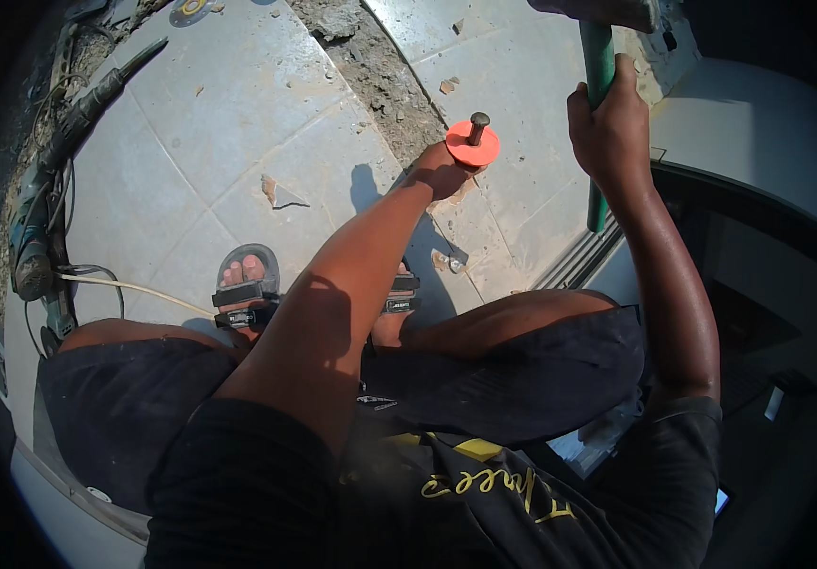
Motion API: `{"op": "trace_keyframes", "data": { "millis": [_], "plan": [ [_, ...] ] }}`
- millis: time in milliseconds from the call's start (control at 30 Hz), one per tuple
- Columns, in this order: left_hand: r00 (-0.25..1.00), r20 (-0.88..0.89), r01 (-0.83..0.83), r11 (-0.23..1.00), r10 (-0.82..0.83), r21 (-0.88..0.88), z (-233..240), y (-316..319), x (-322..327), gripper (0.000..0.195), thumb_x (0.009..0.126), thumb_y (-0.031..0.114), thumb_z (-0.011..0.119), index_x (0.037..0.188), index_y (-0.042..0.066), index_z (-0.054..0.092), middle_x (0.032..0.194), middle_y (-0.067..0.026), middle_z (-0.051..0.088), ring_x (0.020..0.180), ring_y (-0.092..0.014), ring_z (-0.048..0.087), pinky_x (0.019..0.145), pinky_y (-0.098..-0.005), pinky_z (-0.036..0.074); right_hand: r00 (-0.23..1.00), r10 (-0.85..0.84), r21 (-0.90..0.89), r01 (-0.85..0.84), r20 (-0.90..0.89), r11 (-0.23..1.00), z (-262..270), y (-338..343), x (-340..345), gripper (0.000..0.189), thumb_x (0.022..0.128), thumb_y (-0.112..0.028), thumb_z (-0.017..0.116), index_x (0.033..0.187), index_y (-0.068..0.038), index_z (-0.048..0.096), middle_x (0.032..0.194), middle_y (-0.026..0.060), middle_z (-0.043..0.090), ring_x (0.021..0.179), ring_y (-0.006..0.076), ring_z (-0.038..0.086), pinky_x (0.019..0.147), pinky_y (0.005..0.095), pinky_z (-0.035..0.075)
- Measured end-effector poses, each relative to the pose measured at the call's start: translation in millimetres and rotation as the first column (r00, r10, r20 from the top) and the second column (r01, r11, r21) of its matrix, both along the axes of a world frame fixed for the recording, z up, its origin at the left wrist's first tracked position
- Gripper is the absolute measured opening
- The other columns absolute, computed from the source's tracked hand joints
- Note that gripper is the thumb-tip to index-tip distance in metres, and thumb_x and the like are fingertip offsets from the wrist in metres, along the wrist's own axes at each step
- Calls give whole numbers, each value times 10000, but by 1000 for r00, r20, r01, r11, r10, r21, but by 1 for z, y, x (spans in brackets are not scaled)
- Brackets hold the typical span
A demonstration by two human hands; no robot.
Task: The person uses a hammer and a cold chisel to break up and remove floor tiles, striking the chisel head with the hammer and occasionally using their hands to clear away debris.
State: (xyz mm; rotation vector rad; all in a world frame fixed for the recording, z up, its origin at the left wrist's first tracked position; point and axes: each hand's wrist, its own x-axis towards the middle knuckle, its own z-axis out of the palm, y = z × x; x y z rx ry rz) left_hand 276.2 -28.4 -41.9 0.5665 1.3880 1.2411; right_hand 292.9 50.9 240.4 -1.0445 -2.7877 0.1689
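Note:
My left hand [442, 174] grips a cold chisel [478, 132] beneath its round orange hand guard [461, 148]. The chisel's struck end points up towards me; its tip is hidden below the hand. My right hand [614, 131] is closed around the green handle [597, 53] of a hammer, raised to the right. The hammer's head [611, 8] is partly cut off by the top of the picture. Just beyond my left hand, a broken channel of rubble [387, 96] runs between grey floor tiles [252, 107].
A power tool with a long chisel bit [60, 146] lies along the left side, with a pale cable [141, 286] near my sandalled foot. Tile shards [286, 196] are scattered about. A disc [191, 10] lies at the top. A sliding-door track [575, 252] runs along the right.

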Motion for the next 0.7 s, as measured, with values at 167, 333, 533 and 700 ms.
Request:
{"op": "trace_keyframes", "data": {
  "millis": [167,333,533,700],
  "plan": [
    [981,-189,-34,998,44,57,-26,4,-6,221,884,239,729,980,63,635,804,19,617,697,-88,552,646,-284,466,673,244,-174,-170,698,970,-2,-2,-4,217,855,-45,579,1037,10,476,799,281,635,790,455,643,702,541,502],
    [996,93,-20,999,17,31,0,4,7,172,903,212,702,978,81,620,789,30,596,669,-80,514,623,-276,447,976,99,10,-102,193,995,15,12,-12,263,846,-58,587,1068,14,466,796,272,638,770,481,625,680,543,481],
    [1000,-23,19,1000,-19,-22,19,6,7,205,927,261,650,1001,71,629,804,-5,667,688,-84,589,643,-280,471,685,149,-104,-106,714,989,-20,35,18,158,873,-19,526,1026,-9,493,850,259,661,804,437,659,727,536,504],
    [998,-33,59,994,-56,97,-29,-7,-7,198,914,261,676,962,79,614,778,19,602,683,-83,533,627,-279,443,954,162,20,-173,253,985,22,15,-32,240,848,-61,585,1062,-3,494,798,257,651,756,447,647,667,533,504]
  ]
}}
